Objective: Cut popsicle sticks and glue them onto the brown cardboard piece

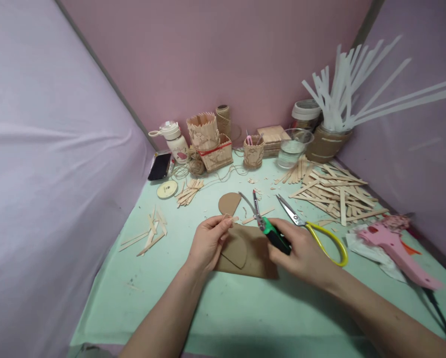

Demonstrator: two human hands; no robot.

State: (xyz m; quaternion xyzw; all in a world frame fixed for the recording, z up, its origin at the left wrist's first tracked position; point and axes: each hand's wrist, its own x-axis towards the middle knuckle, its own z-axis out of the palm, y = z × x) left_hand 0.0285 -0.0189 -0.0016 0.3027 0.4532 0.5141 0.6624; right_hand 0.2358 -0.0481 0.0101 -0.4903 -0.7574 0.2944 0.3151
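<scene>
Between its thumb and fingers, my left hand (210, 241) pinches a short piece of wooden craft stick (235, 219). My right hand (301, 248) is wrapped around the green and black handles of pruning shears (269, 230), whose blades are spread apart and point away from me. The blades are just right of the stick piece, not touching it. Below both hands lies a brown cardboard sheet (260, 263) with a curved cardboard piece (237, 251) on top, partly covered by my left hand. A rounded cardboard cutout (229, 203) rests just beyond.
Yellow-handled scissors (325, 241) and a pink glue gun (394, 243) lie at right, near a heap of craft sticks (338, 194). Stick scraps (151, 231) lie left. Behind stand stick-built baskets (216, 151), a water cup (292, 151), a bottle (176, 144) and a jar of white strips (325, 141).
</scene>
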